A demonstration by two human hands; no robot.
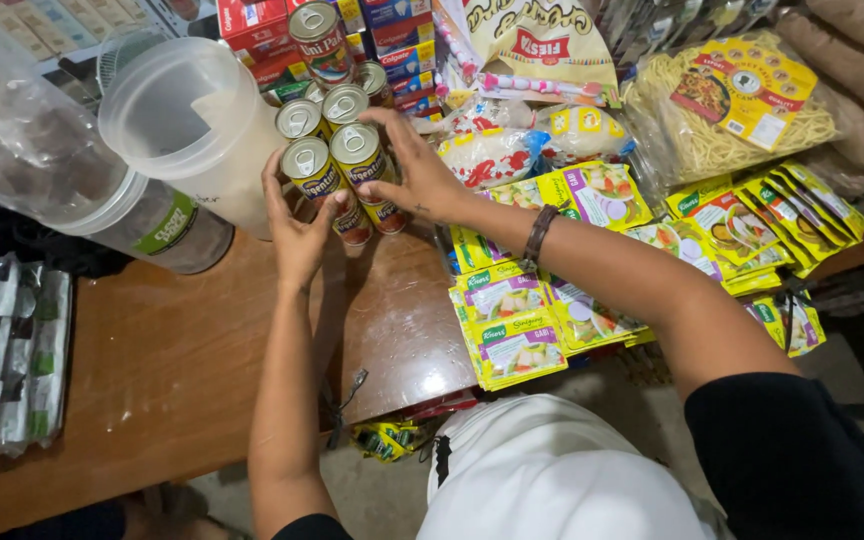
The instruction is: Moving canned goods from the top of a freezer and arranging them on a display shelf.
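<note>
A clear plastic pitcher (187,120) stands on the brown wooden table (152,360), touching a lidded plastic jar (102,200) lying tilted beside it. Yellow seasoning sachets (512,330) fan out along the table's right edge, more of them (752,225) further right. Behind those, a bag of dry noodles (732,110). Red and blue toothpaste boxes (392,40) stack at the back. Silvery sachet strips (2,350) hang at far left.

Left hand (297,235), right hand (422,175) cupped.
</note>
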